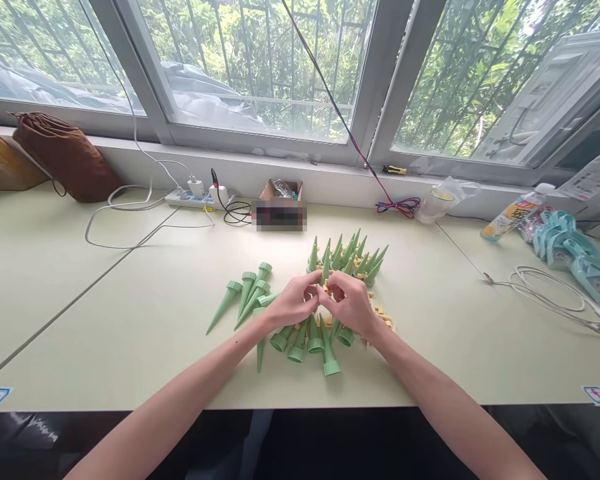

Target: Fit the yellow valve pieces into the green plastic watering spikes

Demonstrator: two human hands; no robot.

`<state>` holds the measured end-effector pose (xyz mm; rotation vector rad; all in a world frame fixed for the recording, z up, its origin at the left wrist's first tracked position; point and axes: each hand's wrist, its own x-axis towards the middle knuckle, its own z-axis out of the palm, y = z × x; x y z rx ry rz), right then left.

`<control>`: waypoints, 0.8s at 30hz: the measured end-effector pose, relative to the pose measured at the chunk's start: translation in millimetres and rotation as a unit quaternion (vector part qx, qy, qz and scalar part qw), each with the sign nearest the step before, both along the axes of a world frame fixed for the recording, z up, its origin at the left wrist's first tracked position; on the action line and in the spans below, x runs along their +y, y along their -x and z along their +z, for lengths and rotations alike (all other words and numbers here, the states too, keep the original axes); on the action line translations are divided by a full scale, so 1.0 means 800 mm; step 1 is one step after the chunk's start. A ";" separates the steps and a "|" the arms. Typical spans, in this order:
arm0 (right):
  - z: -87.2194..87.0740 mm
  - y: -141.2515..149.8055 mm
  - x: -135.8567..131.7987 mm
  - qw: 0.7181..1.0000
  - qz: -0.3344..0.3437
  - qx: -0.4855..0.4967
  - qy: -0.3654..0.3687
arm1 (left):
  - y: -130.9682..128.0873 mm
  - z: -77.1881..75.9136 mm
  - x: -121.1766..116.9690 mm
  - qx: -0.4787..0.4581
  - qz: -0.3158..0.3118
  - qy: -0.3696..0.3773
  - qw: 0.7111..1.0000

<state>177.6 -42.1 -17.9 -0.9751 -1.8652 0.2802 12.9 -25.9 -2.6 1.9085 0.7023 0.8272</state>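
My left hand (pixel 296 300) and my right hand (pixel 351 301) meet over the middle of the table, fingers closed in a pinch. Between their fingertips is a small yellow plastic piece (pixel 325 286). A green cone-shaped spike (pixel 325 265) rises just behind the fingertips; whether a hand touches it I cannot tell. Beyond the hands, several green spikes (pixel 350 257) stand points up among yellow pieces. Loose green spikes with ribbed collars (pixel 249 287) lie left of my left hand, and others (pixel 315 340) lie below both hands. More yellow pieces (pixel 380 313) lie beside my right wrist, partly hidden.
A power strip (pixel 193 198) with white cables, a small cardboard box (pixel 283 190) and a brown bag (pixel 67 157) are along the window side. At right are a bottle (pixel 515 213), light-blue plastic items (pixel 570 250) and a coiled white cable (pixel 550 290).
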 end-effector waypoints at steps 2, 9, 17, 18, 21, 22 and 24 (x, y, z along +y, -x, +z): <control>0.000 0.000 0.000 1.000 0.002 0.001 -0.001 | 0.000 0.000 -0.001 0.006 0.002 0.001 1.000; 0.003 0.001 -0.002 1.000 -0.002 -0.001 0.009 | 0.000 -0.001 0.000 0.024 0.012 -0.008 1.000; 0.006 0.001 -0.002 1.000 0.003 -0.003 0.015 | 0.000 -0.002 0.002 0.036 0.011 -0.023 0.999; 0.006 0.001 -0.002 1.000 0.003 -0.006 0.017 | 0.001 -0.003 0.002 0.039 0.012 -0.026 0.999; 0.008 0.000 -0.002 1.000 0.006 -0.010 0.018 | 0.002 -0.004 0.003 0.046 0.011 -0.030 0.998; 0.008 0.000 -0.002 1.000 0.007 -0.011 0.017 | 0.002 -0.004 0.003 0.047 0.010 -0.030 0.998; 0.009 0.000 -0.002 1.000 0.007 -0.013 0.015 | 0.002 -0.005 0.003 0.048 0.007 -0.030 0.998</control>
